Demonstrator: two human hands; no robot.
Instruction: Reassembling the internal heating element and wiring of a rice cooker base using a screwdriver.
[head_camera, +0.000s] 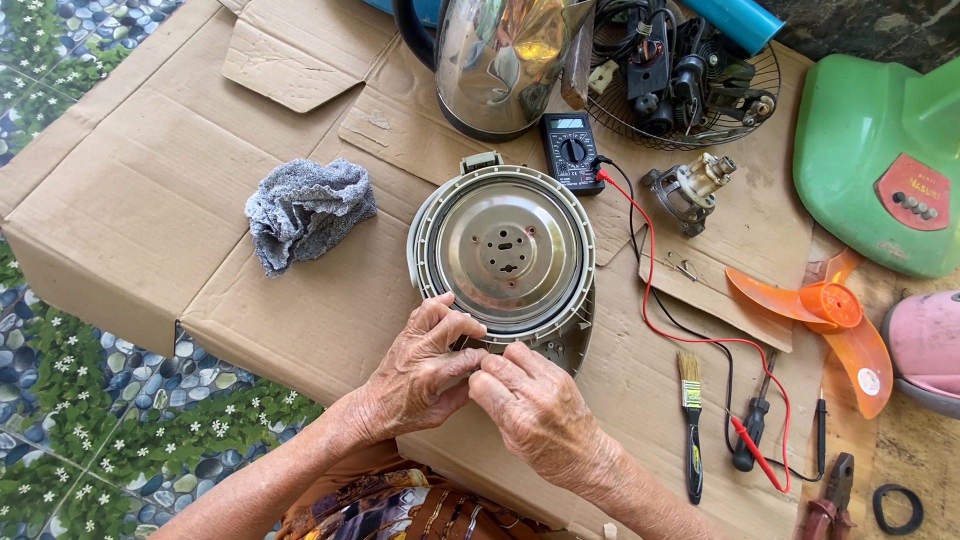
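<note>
Resting on flattened cardboard (150, 200), the round metal appliance lid (507, 250) lies at centre with its inner plate facing up. Your left hand (420, 375) and right hand (535, 410) meet at its near rim, fingertips pinched together on the edge. A multimeter (571, 150) sits just beyond it; a grey rag (305, 210) lies to the left.

The round lid assembly (508, 255) lies flat with its inner face up, just below the black multimeter (571, 150). A grey-green plastic ring frames a shiny metal disc, which has a small cluster of holes at its centre. A short hinge tab sticks out at its far edge, toward the multimeter. On the side away from the multimeter, the rim is partly covered where both hands meet over it.
</note>
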